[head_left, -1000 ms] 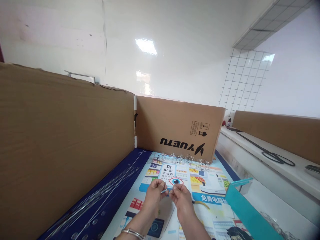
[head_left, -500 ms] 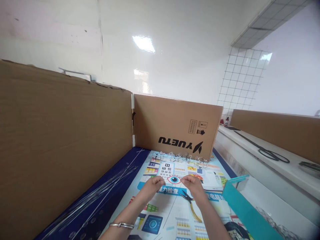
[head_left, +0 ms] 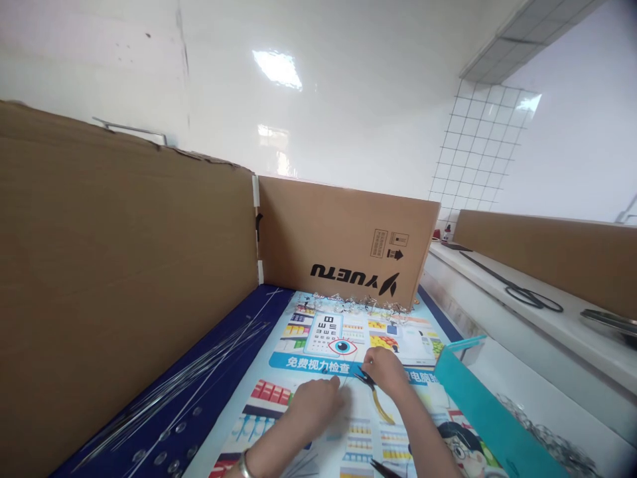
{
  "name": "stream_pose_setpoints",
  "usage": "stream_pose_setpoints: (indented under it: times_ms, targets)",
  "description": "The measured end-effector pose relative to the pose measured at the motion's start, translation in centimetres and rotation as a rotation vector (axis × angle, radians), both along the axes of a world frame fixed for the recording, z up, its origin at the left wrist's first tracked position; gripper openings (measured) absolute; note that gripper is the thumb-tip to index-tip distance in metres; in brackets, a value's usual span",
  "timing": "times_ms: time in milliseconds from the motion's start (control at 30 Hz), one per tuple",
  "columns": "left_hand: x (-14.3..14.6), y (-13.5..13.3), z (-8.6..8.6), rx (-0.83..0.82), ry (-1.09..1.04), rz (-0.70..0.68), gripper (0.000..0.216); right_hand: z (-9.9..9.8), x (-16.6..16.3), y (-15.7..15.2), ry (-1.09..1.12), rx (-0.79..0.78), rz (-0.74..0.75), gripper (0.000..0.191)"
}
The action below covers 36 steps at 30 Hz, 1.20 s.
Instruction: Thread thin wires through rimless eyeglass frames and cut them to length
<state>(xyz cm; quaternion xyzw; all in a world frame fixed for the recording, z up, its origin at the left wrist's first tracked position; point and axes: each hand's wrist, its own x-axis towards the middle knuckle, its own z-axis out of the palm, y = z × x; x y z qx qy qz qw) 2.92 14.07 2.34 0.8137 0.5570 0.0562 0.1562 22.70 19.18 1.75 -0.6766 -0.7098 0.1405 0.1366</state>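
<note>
My left hand (head_left: 318, 403) rests low over the printed eye-chart poster (head_left: 298, 362), fingers curled in a pinch on something too small to name. My right hand (head_left: 385, 372) is just beyond it, fingers closed, with its fingertips at the black head of yellow-handled pliers (head_left: 381, 408) that lie on the poster. Whether it grips the pliers I cannot tell. A silver bangle (head_left: 243, 463) is on my left wrist.
Cardboard walls (head_left: 343, 239) stand at the left and back. A bundle of thin metal wires (head_left: 189, 385) lies on the blue mat at left, near small clear pieces (head_left: 169, 458). Tiny parts (head_left: 358, 305) line the back wall. A teal tray (head_left: 478, 405) sits at right. A black cable (head_left: 527, 295) lies on the white counter.
Both hands have dropped from in front of the eye chart down onto the poster. They pinched a small piece together, then drew apart, and the right hand went to the pliers.
</note>
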Motion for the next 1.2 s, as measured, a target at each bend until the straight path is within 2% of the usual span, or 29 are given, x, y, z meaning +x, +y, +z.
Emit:
stream_pose_setpoints:
  times_ms: [267, 567, 833, 1200]
  targets:
    - [0.8, -0.5, -0.3, 0.065, 0.153, -0.018, 0.027, -0.9, -0.1, 0.1, -0.092, -0.012, 0.034, 0.021]
    - [1.3, -1.0, 0.0, 0.103, 0.188, -0.026, 0.033, -1.5, 0.0, 0.2, 0.038, 0.034, 0.100, 0.020]
    - [0.9, -1.0, -0.2, 0.066, 0.197, -0.027, 0.031, -2.4, 0.1, 1.0, 0.153, 0.104, -0.005, 0.023]
    - [-0.3, -0.1, -0.3, 0.095, 0.176, -0.036, 0.034, -2.7, -0.1, 0.9, 0.166, -0.023, 0.017, 0.023]
